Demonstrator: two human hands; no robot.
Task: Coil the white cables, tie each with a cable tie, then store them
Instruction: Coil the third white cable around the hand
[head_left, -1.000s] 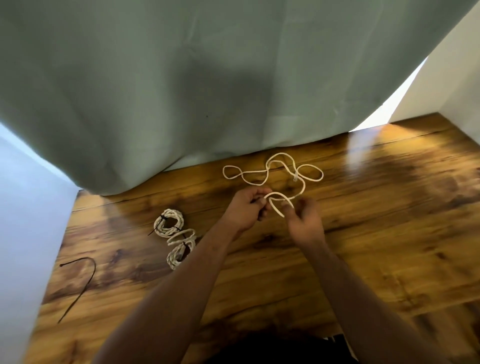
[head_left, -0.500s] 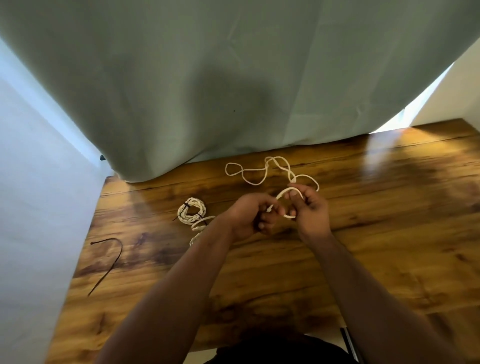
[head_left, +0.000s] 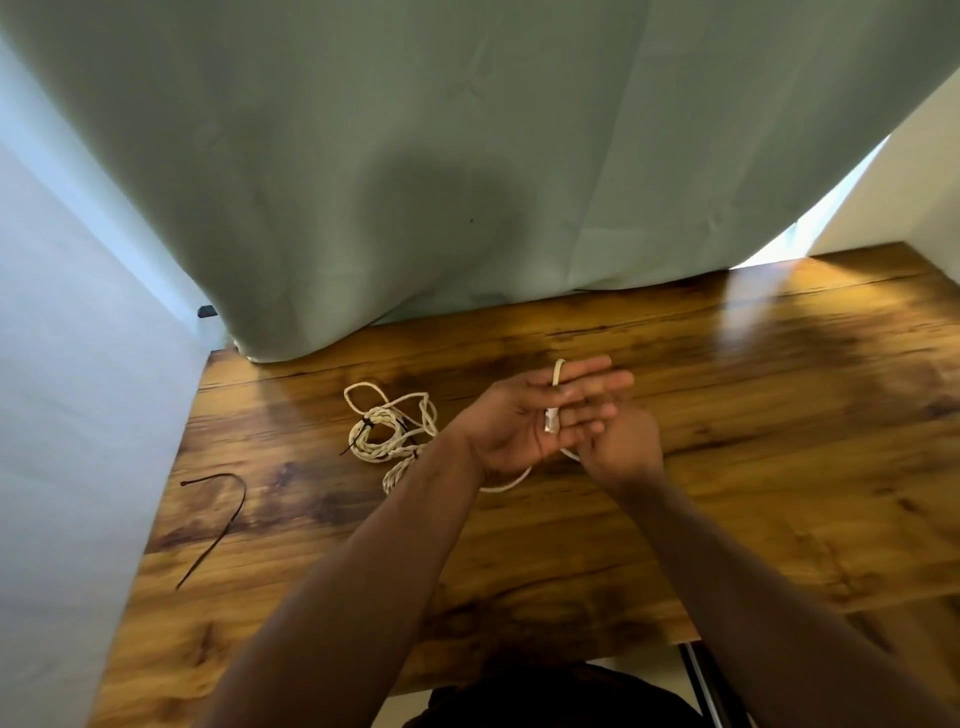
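White cable (head_left: 558, 371) looped over straight left fingers (head_left: 592, 368) above bench (head_left: 779, 415) middle, tail trailing below left hand (head_left: 514, 426). Right hand (head_left: 626, 441) tucked behind, grip unclear. Tied coils (head_left: 379, 439) toward far-left corner; loose cable tie (head_left: 223, 514) by left edge. Open wood from hands to right edge.

I find no legible text, label, brand, number or sign on any surface in view.
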